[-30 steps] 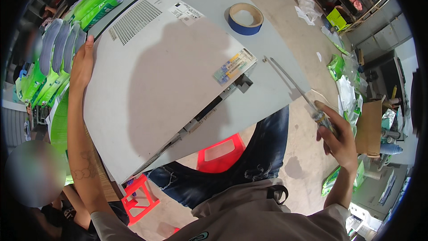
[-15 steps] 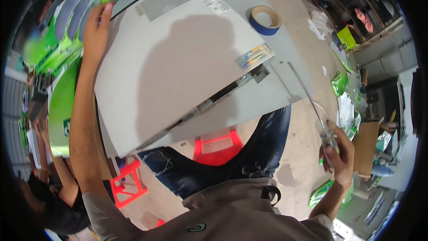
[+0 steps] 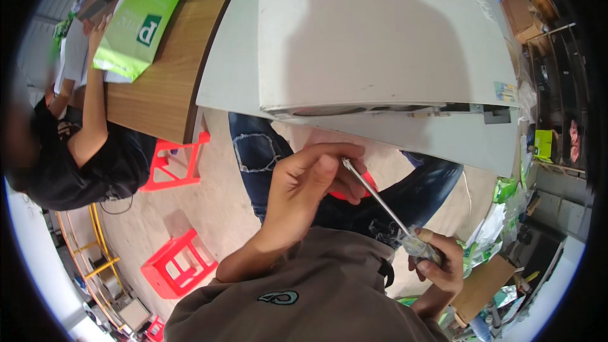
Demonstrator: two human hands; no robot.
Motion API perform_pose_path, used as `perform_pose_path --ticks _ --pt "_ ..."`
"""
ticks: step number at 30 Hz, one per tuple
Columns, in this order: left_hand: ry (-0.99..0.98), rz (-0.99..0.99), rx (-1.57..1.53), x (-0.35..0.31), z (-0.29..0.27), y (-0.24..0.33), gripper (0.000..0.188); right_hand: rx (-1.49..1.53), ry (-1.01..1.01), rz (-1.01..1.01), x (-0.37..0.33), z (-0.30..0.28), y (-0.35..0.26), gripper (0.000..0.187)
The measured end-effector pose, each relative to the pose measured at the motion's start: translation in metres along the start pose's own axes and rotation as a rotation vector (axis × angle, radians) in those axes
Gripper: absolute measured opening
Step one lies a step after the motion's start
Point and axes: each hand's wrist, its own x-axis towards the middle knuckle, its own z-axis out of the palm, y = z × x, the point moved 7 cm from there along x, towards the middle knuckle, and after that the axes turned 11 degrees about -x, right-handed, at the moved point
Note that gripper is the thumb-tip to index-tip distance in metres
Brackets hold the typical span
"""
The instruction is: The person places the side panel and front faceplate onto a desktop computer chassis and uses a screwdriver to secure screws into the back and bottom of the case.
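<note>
My right hand (image 3: pixel 443 265) grips the clear handle of a long screwdriver (image 3: pixel 380 201), its metal shaft slanting up to the left. At the shaft's tip, in front of my body, are the curled fingers of my left hand (image 3: pixel 304 187), thumb and forefinger drawn together. Whether a small part sits between them I cannot make out. Beyond both hands a large white metal casing (image 3: pixel 373 44), like a computer case, lies flat on a grey tabletop (image 3: pixel 229 69). Its open, slotted edge faces me, and a coloured sticker (image 3: pixel 505 91) marks its right corner.
On the left, a wooden table (image 3: pixel 161 82) carries a green package (image 3: pixel 136 41), and a person in black (image 3: pixel 82 158) sits beside it. Red stools (image 3: pixel 180 266) stand on the floor. Green and clear wrappers (image 3: pixel 484 234) and a cardboard box (image 3: pixel 484 288) lie at the right.
My left hand has left the casing's far left side and come down to the screwdriver tip. My right hand brought the screwdriver inward and lower. The view has shifted, and the tape roll is out of sight.
</note>
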Motion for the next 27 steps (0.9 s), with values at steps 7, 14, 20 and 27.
perform_pose_path --ticks 7,14,20,27 --pt "0.046 0.071 0.123 -0.001 -0.047 -0.005 0.032 -0.118 0.091 0.074 -0.006 0.019 0.013 0.044" --pt "-0.141 0.304 0.438 -0.002 -0.057 0.031 0.018 -0.525 0.005 -0.315 0.001 0.04 -0.025 0.039" --pt "-0.286 0.489 0.489 -0.009 -0.053 0.043 0.024 -0.286 -0.046 -0.245 0.003 0.024 -0.025 0.041" --pt "-0.301 0.384 0.132 -0.005 -0.057 0.03 0.041 -0.352 -0.124 -0.333 -0.003 0.037 -0.023 0.044"
